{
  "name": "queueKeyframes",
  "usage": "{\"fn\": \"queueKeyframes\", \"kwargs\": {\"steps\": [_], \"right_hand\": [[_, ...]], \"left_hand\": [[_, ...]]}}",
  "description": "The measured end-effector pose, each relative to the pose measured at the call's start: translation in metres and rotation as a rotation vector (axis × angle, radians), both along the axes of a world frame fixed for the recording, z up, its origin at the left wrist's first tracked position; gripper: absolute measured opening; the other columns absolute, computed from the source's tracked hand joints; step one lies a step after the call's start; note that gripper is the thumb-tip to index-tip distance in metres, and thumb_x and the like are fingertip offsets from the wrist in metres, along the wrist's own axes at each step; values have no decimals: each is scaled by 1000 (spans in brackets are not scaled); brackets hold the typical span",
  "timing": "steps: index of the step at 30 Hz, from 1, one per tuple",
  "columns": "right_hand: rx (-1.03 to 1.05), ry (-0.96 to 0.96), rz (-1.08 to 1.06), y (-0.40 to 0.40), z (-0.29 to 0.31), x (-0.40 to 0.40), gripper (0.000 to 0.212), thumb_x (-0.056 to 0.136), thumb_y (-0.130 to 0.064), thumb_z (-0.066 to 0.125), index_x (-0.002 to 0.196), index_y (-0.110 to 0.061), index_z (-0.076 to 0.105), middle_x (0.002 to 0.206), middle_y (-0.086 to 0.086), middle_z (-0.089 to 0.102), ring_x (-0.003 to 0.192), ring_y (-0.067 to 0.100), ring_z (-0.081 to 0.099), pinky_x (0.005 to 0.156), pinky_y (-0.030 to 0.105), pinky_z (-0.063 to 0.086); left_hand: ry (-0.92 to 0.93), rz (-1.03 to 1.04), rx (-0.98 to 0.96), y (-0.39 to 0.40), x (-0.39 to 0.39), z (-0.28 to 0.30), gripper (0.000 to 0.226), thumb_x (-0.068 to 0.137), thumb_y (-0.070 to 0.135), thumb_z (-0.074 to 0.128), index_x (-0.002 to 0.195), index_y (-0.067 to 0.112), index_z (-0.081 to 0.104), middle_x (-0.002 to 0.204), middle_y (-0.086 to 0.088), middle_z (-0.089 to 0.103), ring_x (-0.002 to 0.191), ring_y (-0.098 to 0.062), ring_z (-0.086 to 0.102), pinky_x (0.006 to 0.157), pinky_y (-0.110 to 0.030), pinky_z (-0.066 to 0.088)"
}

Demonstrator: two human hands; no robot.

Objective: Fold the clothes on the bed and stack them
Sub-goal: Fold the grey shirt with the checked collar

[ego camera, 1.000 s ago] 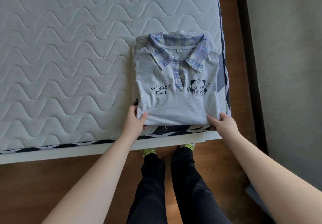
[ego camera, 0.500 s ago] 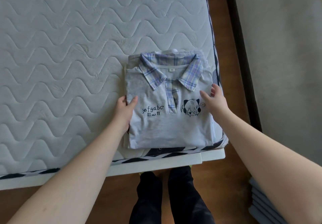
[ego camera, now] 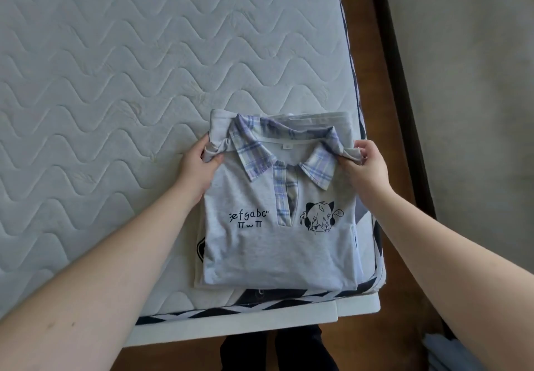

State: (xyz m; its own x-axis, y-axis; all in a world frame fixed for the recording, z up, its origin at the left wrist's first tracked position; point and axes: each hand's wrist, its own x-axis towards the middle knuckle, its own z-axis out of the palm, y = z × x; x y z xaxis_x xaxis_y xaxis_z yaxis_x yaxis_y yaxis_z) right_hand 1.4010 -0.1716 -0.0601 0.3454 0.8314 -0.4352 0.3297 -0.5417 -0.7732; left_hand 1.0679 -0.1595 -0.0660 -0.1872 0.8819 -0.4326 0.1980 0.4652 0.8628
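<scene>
A folded grey polo shirt (ego camera: 277,243) with a plaid collar and a black cartoon print lies on top of a stack of folded clothes at the near right corner of the bed. My left hand (ego camera: 196,165) pinches the shirt's left shoulder beside the collar. My right hand (ego camera: 364,165) pinches the right shoulder, bunching the cloth. Edges of a garment with a black print (ego camera: 200,248) show under the shirt on the left.
The quilted white mattress (ego camera: 115,110) stretches to the left and far side. Its white frame (ego camera: 355,307) ends at the near right corner. Brown floor (ego camera: 393,110) runs along the right, with more folded cloth (ego camera: 445,353) on the floor at bottom right.
Both hands have moved up from the shirt's bottom edge, along its sides, to the shoulders by the collar, where they now pinch the cloth.
</scene>
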Motion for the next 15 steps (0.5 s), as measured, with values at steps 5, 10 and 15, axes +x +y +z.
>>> {"fn": "queueKeyframes", "kwargs": {"steps": [5, 10, 15], "right_hand": [[-72, 90, 46, 22, -3, 0, 64, 87, -25, 71, 144, -26, 41, 123, -10, 57, 98, 2, 60, 75, 16, 48], [-25, 47, 85, 48, -2, -13, 20, 87, -20, 68, 105, -26, 63, 96, 1, 70, 91, 26, 68, 80, 47, 59], [-102, 222, 89, 53, -2, 0, 35, 92, -9, 58, 118, -33, 64, 105, -7, 72, 96, 15, 70, 85, 42, 59]], "left_hand": [[-60, 111, -94, 15, -3, -7, 67, 84, 15, 75, 142, 19, 42, 138, -7, 52, 114, -10, 56, 95, -25, 45], [-15, -60, -7, 40, -1, -3, 85, 74, 1, 81, 143, 24, 38, 137, -7, 53, 115, -13, 59, 99, -24, 47], [168, -75, 27, 46, 1, -6, 71, 80, 6, 77, 139, 26, 43, 128, -5, 59, 109, -15, 61, 101, -32, 47]]}}
